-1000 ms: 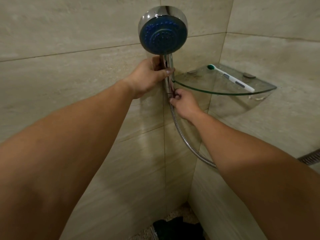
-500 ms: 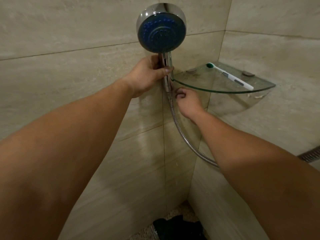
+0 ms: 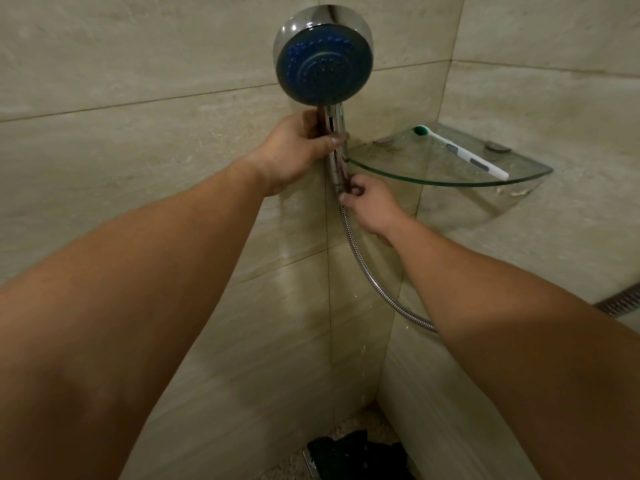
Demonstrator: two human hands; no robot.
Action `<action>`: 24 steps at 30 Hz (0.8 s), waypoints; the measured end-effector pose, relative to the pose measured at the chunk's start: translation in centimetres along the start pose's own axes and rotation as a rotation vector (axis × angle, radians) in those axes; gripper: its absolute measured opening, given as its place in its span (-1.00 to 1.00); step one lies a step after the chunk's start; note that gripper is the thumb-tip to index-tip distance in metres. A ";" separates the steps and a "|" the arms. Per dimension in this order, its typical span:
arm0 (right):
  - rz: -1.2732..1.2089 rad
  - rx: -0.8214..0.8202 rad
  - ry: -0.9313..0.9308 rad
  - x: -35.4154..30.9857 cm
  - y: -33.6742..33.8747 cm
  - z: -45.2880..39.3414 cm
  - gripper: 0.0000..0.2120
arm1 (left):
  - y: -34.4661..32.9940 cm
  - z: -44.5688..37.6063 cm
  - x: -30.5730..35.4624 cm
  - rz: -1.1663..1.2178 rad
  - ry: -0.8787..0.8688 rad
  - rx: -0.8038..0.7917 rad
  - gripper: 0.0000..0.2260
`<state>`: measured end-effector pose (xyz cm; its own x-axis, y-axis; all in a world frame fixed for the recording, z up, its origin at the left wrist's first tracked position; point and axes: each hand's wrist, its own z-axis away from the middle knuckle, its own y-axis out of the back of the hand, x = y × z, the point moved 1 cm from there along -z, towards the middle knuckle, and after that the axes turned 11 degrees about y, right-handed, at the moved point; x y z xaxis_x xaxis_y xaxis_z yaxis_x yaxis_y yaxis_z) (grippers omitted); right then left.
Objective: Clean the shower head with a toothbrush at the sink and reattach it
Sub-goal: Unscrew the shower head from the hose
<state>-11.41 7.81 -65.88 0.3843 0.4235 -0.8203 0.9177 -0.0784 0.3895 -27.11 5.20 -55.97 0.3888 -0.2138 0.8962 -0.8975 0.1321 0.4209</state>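
Observation:
A chrome shower head (image 3: 323,60) with a round blue spray face stands upright against the tiled wall, near the corner. My left hand (image 3: 298,147) grips its chrome handle just under the face. My right hand (image 3: 367,202) pinches the connector at the bottom of the handle, where the metal hose (image 3: 367,275) joins. The hose curves down and passes behind my right forearm. A white toothbrush (image 3: 464,152) with green bristles lies on the glass corner shelf (image 3: 450,181), to the right of the handle.
Beige tiled walls meet in a corner behind the hose. A few water drops fall below the connector. A dark object (image 3: 356,455) lies on the pebbled floor at the bottom. Another stretch of hose (image 3: 620,303) shows at the right edge.
My right hand has turned slightly on the connector at the handle's base. Water drops now fall below it. My left hand keeps its grip on the handle.

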 end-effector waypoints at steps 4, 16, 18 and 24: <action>0.040 0.025 -0.011 0.0 0.0 -0.5 -0.83 | 0.0 -0.1 -0.1 0.005 0.000 -0.002 -0.74; 0.060 0.024 0.066 -0.4 0.5 0.1 -0.86 | 0.0 -0.3 -0.2 0.016 0.007 0.012 -0.69; 0.065 0.017 0.054 -0.3 0.4 -0.2 -0.83 | 0.0 -0.2 -0.2 0.013 0.011 0.013 -0.69; 0.027 0.015 0.017 0.1 0.4 -0.4 -0.87 | 0.0 -0.2 -0.2 0.005 0.013 0.017 -0.65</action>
<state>-11.01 8.16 -65.65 0.4069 0.4365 -0.8024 0.9087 -0.1036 0.4044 -27.15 5.39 -56.09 0.3870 -0.2004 0.9001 -0.9027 0.1168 0.4141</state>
